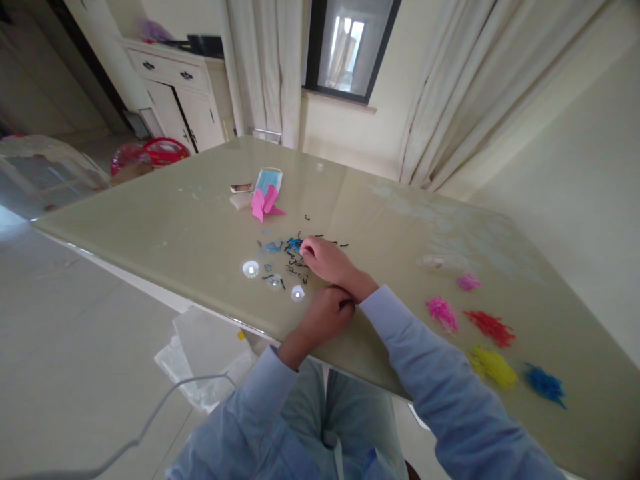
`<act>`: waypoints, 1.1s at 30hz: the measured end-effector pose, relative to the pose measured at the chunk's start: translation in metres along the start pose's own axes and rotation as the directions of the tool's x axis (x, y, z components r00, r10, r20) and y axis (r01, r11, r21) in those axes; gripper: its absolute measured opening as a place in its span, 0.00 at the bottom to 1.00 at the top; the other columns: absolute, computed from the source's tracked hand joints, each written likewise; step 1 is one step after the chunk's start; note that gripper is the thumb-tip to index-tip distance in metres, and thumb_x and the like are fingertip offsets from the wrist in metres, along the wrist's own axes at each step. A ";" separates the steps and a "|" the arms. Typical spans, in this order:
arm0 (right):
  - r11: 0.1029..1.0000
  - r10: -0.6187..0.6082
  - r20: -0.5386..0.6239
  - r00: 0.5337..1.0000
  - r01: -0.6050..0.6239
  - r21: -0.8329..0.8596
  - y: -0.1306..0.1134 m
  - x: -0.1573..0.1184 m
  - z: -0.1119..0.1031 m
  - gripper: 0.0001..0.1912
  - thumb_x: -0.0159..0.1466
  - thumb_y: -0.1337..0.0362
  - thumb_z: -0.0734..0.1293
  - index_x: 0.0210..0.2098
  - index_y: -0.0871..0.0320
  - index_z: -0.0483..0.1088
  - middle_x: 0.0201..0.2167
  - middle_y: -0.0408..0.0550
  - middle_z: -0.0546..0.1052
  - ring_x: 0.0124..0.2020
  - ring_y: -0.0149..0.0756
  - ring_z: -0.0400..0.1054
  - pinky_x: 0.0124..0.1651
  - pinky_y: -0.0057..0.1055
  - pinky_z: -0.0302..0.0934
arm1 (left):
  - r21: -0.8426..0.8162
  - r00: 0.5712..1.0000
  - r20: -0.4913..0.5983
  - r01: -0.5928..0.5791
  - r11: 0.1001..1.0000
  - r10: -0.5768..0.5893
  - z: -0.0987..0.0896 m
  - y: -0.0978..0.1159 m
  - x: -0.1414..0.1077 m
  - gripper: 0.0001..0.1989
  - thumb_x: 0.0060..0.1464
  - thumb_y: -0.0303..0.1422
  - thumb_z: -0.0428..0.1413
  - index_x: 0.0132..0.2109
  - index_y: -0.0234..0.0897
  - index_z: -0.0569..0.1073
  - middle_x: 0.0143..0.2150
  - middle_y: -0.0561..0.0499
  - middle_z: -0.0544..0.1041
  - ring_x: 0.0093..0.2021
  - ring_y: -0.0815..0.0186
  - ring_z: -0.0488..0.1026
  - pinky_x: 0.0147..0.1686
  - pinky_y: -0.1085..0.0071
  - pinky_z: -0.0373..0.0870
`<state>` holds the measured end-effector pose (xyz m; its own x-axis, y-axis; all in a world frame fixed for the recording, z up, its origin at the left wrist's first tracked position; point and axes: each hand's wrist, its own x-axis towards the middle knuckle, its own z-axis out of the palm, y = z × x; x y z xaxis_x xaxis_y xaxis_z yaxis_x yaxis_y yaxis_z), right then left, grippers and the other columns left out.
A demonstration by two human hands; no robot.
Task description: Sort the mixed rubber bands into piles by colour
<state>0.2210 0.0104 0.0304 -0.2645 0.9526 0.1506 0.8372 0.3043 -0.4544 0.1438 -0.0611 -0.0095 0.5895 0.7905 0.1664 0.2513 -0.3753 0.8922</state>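
At the mixed pile of small black and blue rubber-band-like pieces, my right hand rests with its fingers curled inward. Whatever those fingers may hold is hidden. My left hand lies closed on the table just below the right wrist, which crosses close over it. Its fingertips are turned out of sight, and I cannot make out any held thing. Two small shiny clear pieces, one to the left and one nearer, lie beside the pile.
On the right of the glossy table are separate heaps: pink, red, yellow and blue. Beyond the pile lie folded pink paper and a blue face mask. A cabinet stands behind.
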 end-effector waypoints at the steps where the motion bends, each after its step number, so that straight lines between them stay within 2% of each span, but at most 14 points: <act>1: 0.993 0.039 -0.034 0.999 -0.035 0.117 0.004 -0.006 -0.002 0.08 0.67 0.67 0.60 0.35 0.58 0.69 0.33 0.46 0.76 0.35 0.33 0.68 0.40 0.28 0.58 | -0.018 1.000 -0.012 -0.007 1.000 0.007 0.000 0.000 0.000 0.15 0.49 0.21 0.49 0.35 0.33 0.82 0.35 0.47 0.84 0.36 0.62 0.79 0.41 0.68 0.74; 3: 0.912 0.130 -0.079 0.988 -0.088 0.402 0.011 -0.021 -0.008 0.07 0.67 0.64 0.60 0.33 0.57 0.67 0.27 0.41 0.72 0.29 0.30 0.65 0.35 0.26 0.58 | -0.035 0.999 -0.042 -0.013 0.999 0.012 0.000 -0.001 0.001 0.17 0.49 0.20 0.49 0.37 0.34 0.81 0.37 0.48 0.83 0.37 0.64 0.79 0.42 0.69 0.74; 5: 0.728 0.244 -0.081 0.966 -0.127 0.674 0.015 -0.037 -0.015 0.09 0.66 0.59 0.61 0.31 0.56 0.63 0.22 0.36 0.67 0.21 0.26 0.59 0.26 0.24 0.54 | -0.017 0.998 -0.058 -0.023 1.000 0.022 -0.001 0.000 0.001 0.17 0.48 0.20 0.49 0.38 0.35 0.81 0.38 0.49 0.83 0.38 0.65 0.78 0.43 0.69 0.74; 7: 0.511 0.348 -0.060 0.936 -0.136 0.849 0.018 -0.056 -0.025 0.12 0.64 0.54 0.62 0.30 0.55 0.61 0.19 0.33 0.63 0.16 0.24 0.53 0.20 0.23 0.47 | 0.018 0.998 -0.061 -0.035 0.999 0.036 -0.002 0.000 0.000 0.16 0.49 0.20 0.50 0.38 0.35 0.81 0.37 0.49 0.82 0.38 0.65 0.78 0.44 0.69 0.73; 10: 0.287 0.444 -0.069 0.893 -0.069 0.956 0.018 -0.088 -0.041 0.15 0.61 0.52 0.67 0.31 0.54 0.60 0.19 0.32 0.63 0.15 0.23 0.50 0.18 0.23 0.42 | 0.053 0.997 -0.065 -0.041 0.998 0.044 -0.004 0.002 -0.003 0.15 0.51 0.20 0.49 0.37 0.36 0.80 0.36 0.50 0.81 0.37 0.66 0.77 0.43 0.69 0.72; 12: 0.198 0.463 -0.087 0.882 -0.007 0.980 0.014 -0.110 -0.050 0.15 0.60 0.53 0.69 0.32 0.54 0.60 0.19 0.32 0.62 0.15 0.23 0.49 0.18 0.22 0.41 | 0.060 0.997 -0.062 -0.044 0.997 0.048 -0.004 0.004 -0.004 0.15 0.52 0.21 0.49 0.37 0.36 0.80 0.35 0.50 0.81 0.36 0.67 0.76 0.42 0.70 0.72; 16: 0.043 0.445 -0.091 0.891 0.081 0.996 0.002 -0.150 -0.059 0.15 0.62 0.53 0.69 0.32 0.53 0.59 0.18 0.31 0.59 0.15 0.23 0.47 0.19 0.23 0.41 | 0.088 0.998 -0.050 -0.039 0.995 0.043 -0.005 0.004 -0.006 0.14 0.53 0.24 0.49 0.38 0.37 0.79 0.34 0.51 0.81 0.36 0.67 0.76 0.41 0.71 0.71; 20: -0.075 0.446 -0.116 0.887 0.167 0.983 -0.005 -0.173 -0.059 0.14 0.63 0.55 0.69 0.32 0.53 0.59 0.17 0.31 0.58 0.14 0.23 0.45 0.19 0.24 0.41 | 0.099 0.997 -0.056 -0.054 0.994 0.060 -0.006 0.001 -0.008 0.13 0.54 0.27 0.49 0.38 0.37 0.79 0.32 0.51 0.80 0.33 0.67 0.75 0.37 0.71 0.70; 24: -0.155 0.453 -0.147 0.879 0.241 0.958 0.000 -0.182 -0.056 0.12 0.64 0.58 0.69 0.33 0.54 0.61 0.17 0.31 0.58 0.15 0.22 0.46 0.20 0.24 0.40 | 0.106 0.995 -0.071 -0.056 0.993 0.064 -0.006 0.001 -0.008 0.13 0.54 0.28 0.49 0.37 0.37 0.79 0.31 0.51 0.79 0.32 0.67 0.74 0.36 0.72 0.70; 28: -0.177 0.460 -0.161 0.873 0.268 0.947 0.006 -0.186 -0.057 0.10 0.64 0.59 0.69 0.34 0.54 0.62 0.17 0.32 0.59 0.15 0.23 0.47 0.20 0.25 0.40 | 0.114 0.996 -0.080 -0.040 0.993 0.049 -0.006 0.001 -0.009 0.13 0.54 0.28 0.50 0.38 0.37 0.79 0.30 0.52 0.78 0.31 0.67 0.74 0.35 0.72 0.69; 33: -0.147 0.473 -0.185 0.861 0.285 0.947 0.010 -0.193 -0.064 0.11 0.64 0.58 0.68 0.34 0.53 0.61 0.17 0.31 0.59 0.15 0.23 0.46 0.20 0.25 0.40 | 0.131 0.995 -0.088 -0.034 0.991 0.046 -0.006 0.000 -0.010 0.13 0.55 0.29 0.50 0.38 0.38 0.79 0.29 0.52 0.78 0.32 0.66 0.74 0.35 0.72 0.69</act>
<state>0.3113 -0.1710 0.0532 0.2571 0.9633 0.0775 -0.6515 0.2320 -0.7223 0.1332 -0.0655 -0.0088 0.5308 0.8117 0.2437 0.3292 -0.4624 0.8233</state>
